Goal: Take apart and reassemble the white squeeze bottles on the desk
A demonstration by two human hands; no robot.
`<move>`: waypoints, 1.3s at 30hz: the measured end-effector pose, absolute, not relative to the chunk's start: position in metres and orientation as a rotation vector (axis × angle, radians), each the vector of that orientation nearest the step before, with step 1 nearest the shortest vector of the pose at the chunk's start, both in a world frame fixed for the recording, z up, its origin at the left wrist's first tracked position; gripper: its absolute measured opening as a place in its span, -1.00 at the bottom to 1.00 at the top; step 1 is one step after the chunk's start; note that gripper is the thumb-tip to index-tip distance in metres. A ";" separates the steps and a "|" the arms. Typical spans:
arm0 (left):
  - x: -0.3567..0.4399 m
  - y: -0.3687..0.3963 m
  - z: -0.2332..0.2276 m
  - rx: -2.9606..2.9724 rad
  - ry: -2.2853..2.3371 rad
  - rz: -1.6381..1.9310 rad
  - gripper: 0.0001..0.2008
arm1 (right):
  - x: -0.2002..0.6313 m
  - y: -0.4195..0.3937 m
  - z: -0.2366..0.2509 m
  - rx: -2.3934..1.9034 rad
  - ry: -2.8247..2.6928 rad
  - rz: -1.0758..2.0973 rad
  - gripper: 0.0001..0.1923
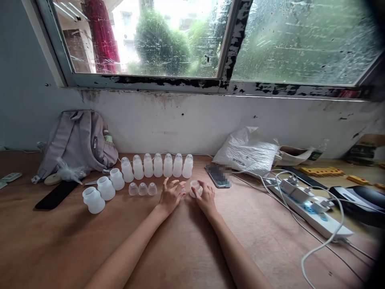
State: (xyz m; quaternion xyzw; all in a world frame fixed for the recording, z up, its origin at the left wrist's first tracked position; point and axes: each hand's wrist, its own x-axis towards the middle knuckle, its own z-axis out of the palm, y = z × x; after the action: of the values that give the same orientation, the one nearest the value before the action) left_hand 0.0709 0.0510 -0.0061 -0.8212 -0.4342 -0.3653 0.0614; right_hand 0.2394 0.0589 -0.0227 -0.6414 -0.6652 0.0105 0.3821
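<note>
My right hand (205, 197) is wrapped round a small frosted white bottle (196, 186) standing on the table, its top uncovered. Beside it, my left hand (171, 196) has its fingers curved about a small clear piece (183, 190), mostly hidden between thumb and fingers. Left of that hand, three clear dome caps (142, 189) sit in a short row. Several frosted bottles with clear domed tops (158, 165) stand upright in a line behind. Three uncapped bottles (106, 188) form a slanting row to the left.
A backpack (80, 138), a black flat case (56, 195) and a crumpled clear bag (70, 171) lie at left. On the right are a phone (218, 176), a silver parcel (246, 152), and a power strip (325, 222) with trailing cables. The wall and window close off the back.
</note>
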 end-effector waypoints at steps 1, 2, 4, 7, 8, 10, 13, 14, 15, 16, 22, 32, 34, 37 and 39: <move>0.075 0.055 -0.008 -2.496 -1.311 -1.054 -0.65 | 0.240 0.060 -0.022 -1.628 -1.680 0.042 -0.63; 0.077 0.057 -0.011 -2.505 -1.320 -1.019 -0.64 | 0.240 0.060 -0.022 -1.624 -1.670 0.056 -0.63; 0.079 0.061 -0.016 -2.507 -1.349 -0.990 -0.65 | 0.240 0.062 -0.023 -1.619 -1.664 0.086 -0.64; 0.077 0.063 -0.022 -2.488 -1.376 -0.989 -0.65 | 0.237 0.062 -0.023 -1.616 -1.677 0.135 -0.66; 0.076 0.063 -0.023 -2.477 -1.381 -0.989 -0.65 | 0.236 0.061 -0.022 -1.622 -1.685 0.144 -0.65; 0.075 0.064 -0.024 -2.454 -1.386 -0.981 -0.65 | 0.234 0.059 -0.022 -1.645 -1.718 0.143 -0.65; 0.075 0.064 -0.024 -2.420 -1.382 -0.965 -0.66 | 0.230 0.056 -0.021 -1.687 -1.798 0.087 -0.68; 0.075 0.064 -0.024 -2.405 -1.383 -0.969 -0.65 | 0.229 0.056 -0.021 -1.702 -1.821 0.064 -0.69; 0.076 0.063 -0.024 -2.386 -1.386 -0.980 -0.64 | 0.228 0.055 -0.021 -1.716 -1.841 0.044 -0.70; 0.075 0.062 -0.023 -2.362 -1.390 -0.996 -0.62 | 0.228 0.055 -0.021 -1.727 -1.858 0.030 -0.70; 0.049 0.051 -0.010 -2.255 -1.321 -1.074 -0.58 | 0.226 0.054 -0.022 -1.743 -1.904 0.012 -0.67; -0.031 0.047 -0.010 -2.183 -1.605 -0.923 -0.73 | 0.221 0.054 -0.022 -1.723 -1.853 0.039 -0.67; -0.032 0.047 -0.011 -2.172 -1.630 -0.930 -0.73 | 0.221 0.053 -0.022 -1.723 -1.847 0.042 -0.68; -0.033 0.045 -0.011 -2.136 -1.660 -0.936 -0.72 | 0.221 0.052 -0.021 -1.711 -1.840 0.074 -0.68; -0.033 0.044 -0.009 -2.101 -1.664 -0.937 -0.71 | 0.221 0.052 -0.020 -1.693 -1.834 0.094 -0.68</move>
State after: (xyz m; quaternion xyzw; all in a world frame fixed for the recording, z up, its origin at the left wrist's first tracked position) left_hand -0.0329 0.0438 -0.0090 -0.7316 -0.5794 -0.3262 0.1506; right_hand 0.2210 0.0515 -0.0200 -0.6430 -0.6965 0.0358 0.3164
